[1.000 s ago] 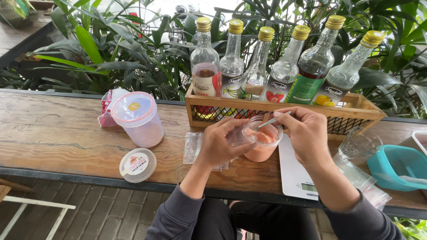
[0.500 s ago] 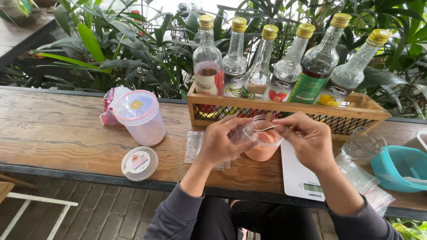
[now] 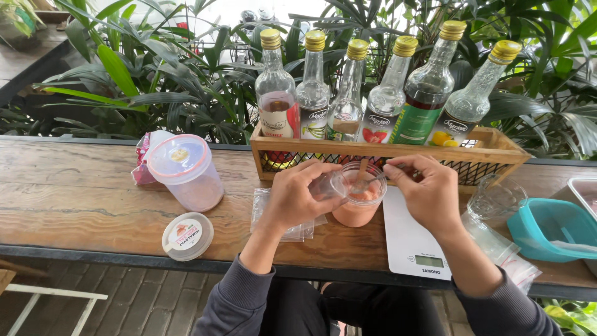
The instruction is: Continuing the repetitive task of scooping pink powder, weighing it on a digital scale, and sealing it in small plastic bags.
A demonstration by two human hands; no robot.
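Small clear plastic bag (image 3: pixel 324 185) now gripped by left hand (image 3: pixel 297 198) at pink-filled clear cup (image 3: pixel 359 200); spoon handle (image 3: pixel 362 174) pinched by right hand (image 3: pixel 429 196), shifted nearer cup rim.

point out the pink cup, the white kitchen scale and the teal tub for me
pink cup (image 3: pixel 356 211): head view, lower wall.
white kitchen scale (image 3: pixel 407 239): head view, bare top plate.
teal tub (image 3: pixel 542 231): head view, near wall.

The cup (image 3: pixel 359 202) is pink with pink stuff inside. The bottles (image 3: pixel 373 93) are clear with gold caps. The tabletop (image 3: pixel 74 193) is brown wood. The scale (image 3: pixel 413 242) is white. The tub (image 3: pixel 547 230) on the right is teal. Both sleeves (image 3: pixel 242 305) are dark grey.
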